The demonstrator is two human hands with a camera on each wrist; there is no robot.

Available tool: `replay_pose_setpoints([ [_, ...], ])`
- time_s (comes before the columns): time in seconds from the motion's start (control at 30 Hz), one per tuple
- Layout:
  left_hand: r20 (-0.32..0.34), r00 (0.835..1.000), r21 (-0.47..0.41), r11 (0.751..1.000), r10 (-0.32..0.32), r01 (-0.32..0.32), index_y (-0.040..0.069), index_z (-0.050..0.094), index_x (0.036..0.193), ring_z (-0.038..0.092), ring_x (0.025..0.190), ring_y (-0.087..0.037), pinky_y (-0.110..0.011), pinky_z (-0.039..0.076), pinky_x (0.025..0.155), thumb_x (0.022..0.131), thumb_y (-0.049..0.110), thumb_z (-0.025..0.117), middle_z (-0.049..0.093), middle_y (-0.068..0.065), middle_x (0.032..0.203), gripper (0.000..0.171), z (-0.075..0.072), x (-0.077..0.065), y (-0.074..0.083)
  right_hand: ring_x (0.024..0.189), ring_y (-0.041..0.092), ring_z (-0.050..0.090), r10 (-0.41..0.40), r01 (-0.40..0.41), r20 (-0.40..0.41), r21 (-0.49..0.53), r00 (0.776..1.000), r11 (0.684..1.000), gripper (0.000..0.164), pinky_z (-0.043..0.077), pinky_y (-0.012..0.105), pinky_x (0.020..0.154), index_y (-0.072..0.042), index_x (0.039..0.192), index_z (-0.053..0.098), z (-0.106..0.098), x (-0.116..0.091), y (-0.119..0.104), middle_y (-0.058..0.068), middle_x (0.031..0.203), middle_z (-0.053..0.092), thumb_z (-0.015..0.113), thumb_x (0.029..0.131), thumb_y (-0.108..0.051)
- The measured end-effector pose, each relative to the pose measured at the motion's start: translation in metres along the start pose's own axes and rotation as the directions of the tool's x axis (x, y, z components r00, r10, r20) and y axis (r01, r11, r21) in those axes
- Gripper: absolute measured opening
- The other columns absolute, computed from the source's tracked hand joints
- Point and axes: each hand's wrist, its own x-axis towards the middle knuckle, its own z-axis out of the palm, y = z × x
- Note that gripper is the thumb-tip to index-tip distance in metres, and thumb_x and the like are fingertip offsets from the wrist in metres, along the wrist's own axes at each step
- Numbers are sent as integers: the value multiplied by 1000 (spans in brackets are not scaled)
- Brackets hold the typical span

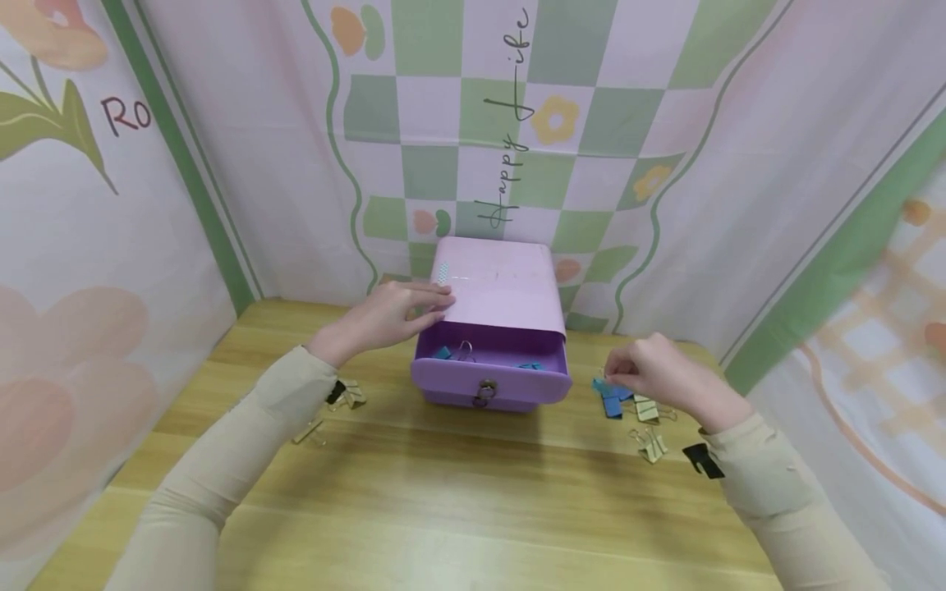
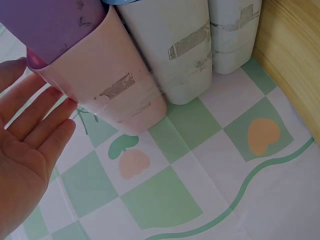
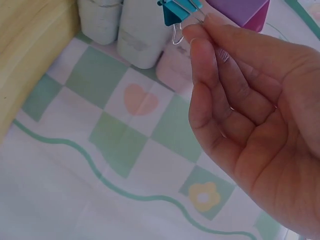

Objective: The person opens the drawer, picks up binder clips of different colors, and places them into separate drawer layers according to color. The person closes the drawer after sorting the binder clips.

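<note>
A pink-topped storage box (image 1: 502, 279) stands on the table with its purple drawer (image 1: 443, 373) pulled out. Inside the drawer lie a teal binder clip (image 1: 442, 353) at the left and another teal piece (image 1: 530, 366) at the right. My left hand (image 1: 384, 316) rests on the box's top left edge, fingers extended, as the left wrist view also shows. To the right of the drawer, my right hand (image 1: 661, 373) pinches a teal binder clip (image 3: 176, 11) by its wire handle between thumb and fingertips. Just below that hand is a blue binder clip (image 1: 612, 405).
Yellow binder clips (image 1: 653, 447) and a black clip (image 1: 702, 460) lie near my right forearm. Left of the box are another black clip (image 1: 336, 392) and yellow clips (image 1: 355, 396). A patterned cloth (image 1: 429, 172) hangs behind the box.
</note>
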Motion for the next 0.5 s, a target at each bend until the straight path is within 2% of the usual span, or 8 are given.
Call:
replay_pose_setpoints([
  [0.5, -7, 1000, -1, 1000, 3, -3, 19, 57, 118, 51, 113, -16, -31, 43, 94, 89, 33, 50, 51, 1, 127, 33, 1, 0, -2, 55, -2, 57, -91, 87, -65, -66, 994, 994, 7, 47, 12, 51, -13, 72, 69, -12, 9, -17, -5, 68, 66, 68, 74, -6],
])
